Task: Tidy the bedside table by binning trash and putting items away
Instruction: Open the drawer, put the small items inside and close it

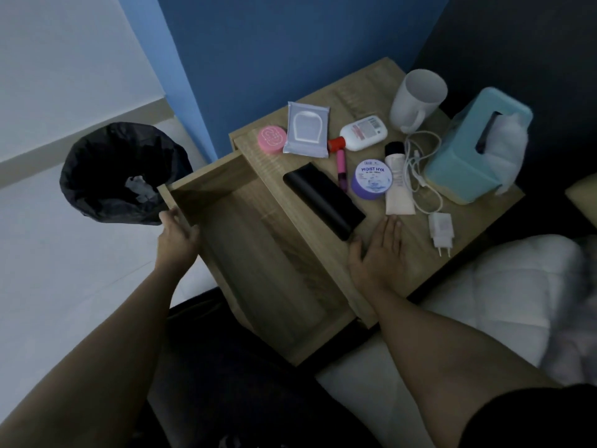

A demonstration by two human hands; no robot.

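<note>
Head cam's showing the left hand (176, 236) gripping the open drawer (258, 253) front while the right hand (379, 253) is lying flat and open on the desk (365, 92), so I'd be steadying the drawer and dropping the black case (323, 200) in next.

The left hand (176, 232) curls over the drawer (258, 253) front, fingertips hidden. Small print on the purple jar (371, 182) and white bottle (363, 132) is unreadable. The bin (122, 173) holds something pale (crumpled, unidentifiable). Both forearms run off the bottom edge.

Around the one teal tissue box (470, 153) we count one white mug (416, 98), one charger (442, 229) with its cable, two jars (272, 139), two tubes (398, 185), one bottle (363, 132), one wipes pack (306, 129), one black case (323, 200) and one bin (106, 176).
</note>
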